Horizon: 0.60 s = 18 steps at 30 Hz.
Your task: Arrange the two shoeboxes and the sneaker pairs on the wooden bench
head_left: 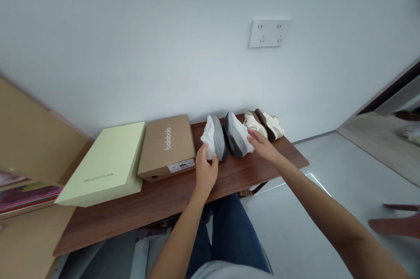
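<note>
A: Where does the pair lie?

B: Side by side on the wooden desk [164,204], near the wall [157,34]. The left grey-and-white shoe [216,137] is just beside a brown box [169,148] lettered "balabala"; the right grey-and-white shoe [235,134], dark sole toward its mate, is next to a pair of cream shoes [273,125].

A: And the left hand [207,172]?

B: At the near end of the left grey-and-white shoe, thumb and fingers parted; whether they grip it, I cannot tell.

A: The right hand [265,147]?

B: Fingers extended against the outer side of the right grey-and-white shoe. A firm grasp cannot be confirmed here either.

A: Further features?

B: A pale yellow box [105,161], marked "MEIZHIYUAN", left of the brown box; a white socket plate [269,33], mounted above the shoes.
</note>
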Each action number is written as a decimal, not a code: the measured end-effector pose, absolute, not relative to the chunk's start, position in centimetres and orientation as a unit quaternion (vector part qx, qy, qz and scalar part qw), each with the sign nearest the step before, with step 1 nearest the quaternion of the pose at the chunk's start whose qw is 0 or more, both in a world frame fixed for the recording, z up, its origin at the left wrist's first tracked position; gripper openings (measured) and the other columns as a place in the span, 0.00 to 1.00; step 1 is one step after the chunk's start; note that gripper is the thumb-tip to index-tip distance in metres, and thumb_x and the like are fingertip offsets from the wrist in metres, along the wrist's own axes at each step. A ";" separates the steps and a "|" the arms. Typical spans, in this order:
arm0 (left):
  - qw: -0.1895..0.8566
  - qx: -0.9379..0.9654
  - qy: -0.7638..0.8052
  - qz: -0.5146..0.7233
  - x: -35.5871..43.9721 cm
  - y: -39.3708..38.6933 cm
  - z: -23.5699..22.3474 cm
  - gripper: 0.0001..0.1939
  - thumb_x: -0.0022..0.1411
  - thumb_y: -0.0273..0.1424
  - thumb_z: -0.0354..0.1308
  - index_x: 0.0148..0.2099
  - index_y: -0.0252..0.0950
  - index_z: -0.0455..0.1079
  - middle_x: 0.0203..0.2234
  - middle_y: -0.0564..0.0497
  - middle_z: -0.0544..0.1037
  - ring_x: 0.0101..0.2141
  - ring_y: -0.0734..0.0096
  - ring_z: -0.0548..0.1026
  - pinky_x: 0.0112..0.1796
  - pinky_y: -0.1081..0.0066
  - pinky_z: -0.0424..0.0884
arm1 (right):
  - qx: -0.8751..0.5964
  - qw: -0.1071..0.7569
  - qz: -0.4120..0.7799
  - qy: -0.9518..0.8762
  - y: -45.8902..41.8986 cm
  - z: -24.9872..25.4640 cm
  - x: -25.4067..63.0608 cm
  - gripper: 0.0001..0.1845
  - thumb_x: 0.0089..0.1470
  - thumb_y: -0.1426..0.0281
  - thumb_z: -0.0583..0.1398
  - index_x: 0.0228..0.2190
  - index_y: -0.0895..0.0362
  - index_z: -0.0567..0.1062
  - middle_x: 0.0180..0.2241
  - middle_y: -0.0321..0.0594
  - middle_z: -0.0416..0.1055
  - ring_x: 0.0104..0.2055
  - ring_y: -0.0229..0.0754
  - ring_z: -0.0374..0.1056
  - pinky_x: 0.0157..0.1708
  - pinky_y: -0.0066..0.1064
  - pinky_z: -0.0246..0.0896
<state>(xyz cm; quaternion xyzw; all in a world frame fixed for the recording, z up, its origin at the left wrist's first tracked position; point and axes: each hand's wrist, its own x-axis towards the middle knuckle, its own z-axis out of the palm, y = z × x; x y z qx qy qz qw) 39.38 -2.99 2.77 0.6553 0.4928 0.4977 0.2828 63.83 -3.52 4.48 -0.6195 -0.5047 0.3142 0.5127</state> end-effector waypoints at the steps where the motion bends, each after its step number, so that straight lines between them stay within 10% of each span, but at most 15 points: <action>1: 0.281 0.657 0.496 0.493 39.6 -2.7 2.2 0.25 0.60 0.31 0.56 0.60 0.36 0.64 0.58 0.39 0.68 0.61 0.57 0.64 0.62 0.55 0.56 | -0.623 0.507 0.312 -0.507 -3.5 4.0 64.3 0.30 0.54 0.50 0.59 0.55 0.50 0.70 0.59 0.43 0.67 0.63 0.52 0.60 0.63 0.51 0.51; 11: 0.321 0.607 0.615 0.388 41.0 -1.1 -1.1 0.51 0.49 0.41 0.68 0.68 0.29 0.47 0.65 0.26 0.53 0.66 0.42 0.52 0.63 0.48 0.50 | -0.688 0.440 0.272 -0.509 -3.6 0.2 66.3 0.26 0.47 0.55 0.65 0.46 0.56 0.76 0.48 0.47 0.75 0.52 0.55 0.69 0.58 0.50 0.58; 18: 0.283 0.649 0.597 0.377 42.1 0.0 -1.0 0.47 0.45 0.41 0.70 0.62 0.30 0.54 0.56 0.32 0.64 0.60 0.44 0.62 0.59 0.50 0.57 | -0.612 0.406 0.400 -0.548 -2.2 1.1 66.5 0.20 0.46 0.55 0.65 0.34 0.57 0.76 0.35 0.39 0.78 0.40 0.49 0.72 0.45 0.40 0.67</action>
